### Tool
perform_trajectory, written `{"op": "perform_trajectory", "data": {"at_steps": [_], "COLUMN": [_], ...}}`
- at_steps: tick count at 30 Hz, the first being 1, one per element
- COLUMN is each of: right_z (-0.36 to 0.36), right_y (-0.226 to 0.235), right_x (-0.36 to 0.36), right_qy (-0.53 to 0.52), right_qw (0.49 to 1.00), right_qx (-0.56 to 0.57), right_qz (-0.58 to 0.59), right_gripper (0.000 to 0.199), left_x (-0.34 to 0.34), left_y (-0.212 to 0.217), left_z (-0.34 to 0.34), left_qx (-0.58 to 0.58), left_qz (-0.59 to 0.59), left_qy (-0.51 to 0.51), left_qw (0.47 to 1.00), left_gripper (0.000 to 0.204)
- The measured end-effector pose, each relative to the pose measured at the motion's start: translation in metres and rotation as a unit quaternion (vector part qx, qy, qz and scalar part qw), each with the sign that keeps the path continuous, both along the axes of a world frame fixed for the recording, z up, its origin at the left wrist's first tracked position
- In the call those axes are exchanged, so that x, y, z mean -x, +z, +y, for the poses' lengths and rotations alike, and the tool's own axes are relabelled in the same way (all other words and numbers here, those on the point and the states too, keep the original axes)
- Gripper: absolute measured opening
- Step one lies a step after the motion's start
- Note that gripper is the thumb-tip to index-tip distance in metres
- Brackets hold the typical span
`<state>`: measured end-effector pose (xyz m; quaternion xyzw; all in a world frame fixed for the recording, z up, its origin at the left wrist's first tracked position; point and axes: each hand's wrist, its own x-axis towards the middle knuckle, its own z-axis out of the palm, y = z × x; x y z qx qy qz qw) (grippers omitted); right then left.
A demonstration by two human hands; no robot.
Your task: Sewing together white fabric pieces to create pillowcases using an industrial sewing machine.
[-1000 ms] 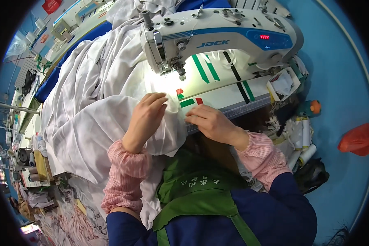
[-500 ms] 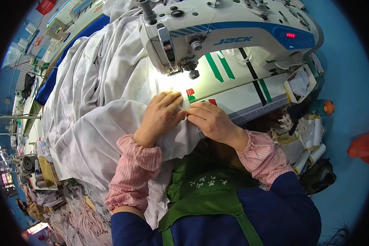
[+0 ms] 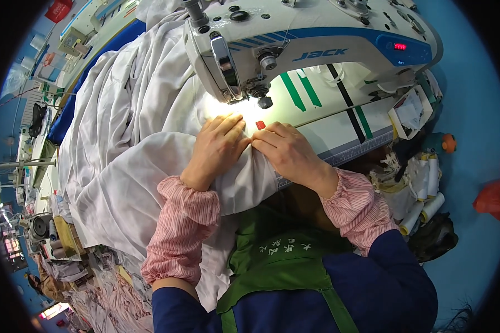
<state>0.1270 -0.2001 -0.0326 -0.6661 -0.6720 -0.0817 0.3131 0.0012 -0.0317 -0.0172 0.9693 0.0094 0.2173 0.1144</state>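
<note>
White fabric (image 3: 144,161) is heaped in folds across the left of the sewing machine (image 3: 316,47) and runs up to its lit needle area. My left hand (image 3: 216,145) lies on the fabric just in front of the presser foot, fingers stretched forward and fairly flat. Close beside it, my right hand (image 3: 290,151) pinches the fabric's near-right edge between thumb and fingers. The thumbs of both hands almost meet. Glare from the machine's lamp washes out the stitching spot.
Green and black tape strips (image 3: 347,100) mark the machine bed, with a ruler strip (image 3: 366,145) along its front edge. To the right are a small white box (image 3: 410,114) and several thread cones (image 3: 422,213). A heap of pale cloth (image 3: 108,299) lies at lower left.
Both hands have slid slightly forward toward the needle with the fabric. The red and green tape marks beside my right fingers are now more covered. The view has shifted a little.
</note>
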Motion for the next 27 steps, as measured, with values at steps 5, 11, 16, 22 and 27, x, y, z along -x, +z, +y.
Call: {"op": "perform_trajectory", "data": {"at_steps": [5, 11, 16, 22, 27], "right_z": [0.003, 0.001, -0.005, -0.097, -0.072], "right_y": [0.001, -0.002, 0.001, -0.026, -0.109], "right_x": [-0.002, -0.001, 0.000, 0.051, 0.087], "right_qy": [-0.005, -0.016, -0.009, 0.094, -0.048], "right_qw": [1.000, 1.000, 1.000, 0.925, 0.717], "right_qx": [-0.002, 0.004, -0.003, -0.054, 0.118], "right_qz": [0.002, 0.007, 0.013, 0.365, 0.685], "right_gripper": [0.020, 0.021, 0.020, 0.025, 0.058], "left_x": [-0.002, -0.003, -0.007, 0.028, 0.057], "left_y": [0.001, -0.002, -0.001, 0.024, 0.024], "left_z": [0.006, 0.012, 0.015, 0.020, 0.011], "left_qx": [0.031, 0.036, 0.033, 0.010, 0.025], "left_qz": [-0.027, -0.038, -0.053, -0.041, -0.019], "left_qy": [-0.028, -0.040, -0.044, 0.016, 0.077], "left_qw": [0.999, 0.998, 0.997, 0.999, 0.997], "left_gripper": [0.024, 0.017, 0.015, 0.022, 0.027]}}
